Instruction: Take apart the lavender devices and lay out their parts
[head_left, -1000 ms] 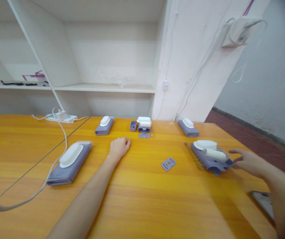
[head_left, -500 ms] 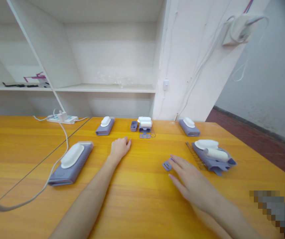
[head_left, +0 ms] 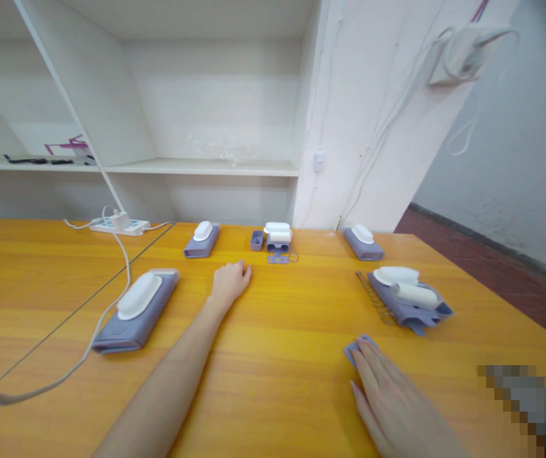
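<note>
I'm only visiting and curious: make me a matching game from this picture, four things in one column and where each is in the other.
1 left hand
2 right hand
3 power strip
4 wire spring

A fingertips on a small purple plate
B flat on the bare wooden table
C beside the pile of purple and white parts
D at the table's far edge, white plug in it

Pairs: 1-B, 2-A, 3-D, 4-C

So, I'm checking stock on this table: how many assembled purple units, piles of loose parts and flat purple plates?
Assembled purple units: 3
Piles of loose parts: 2
Flat purple plates: 2, one under the right hand
Total: 7
</note>
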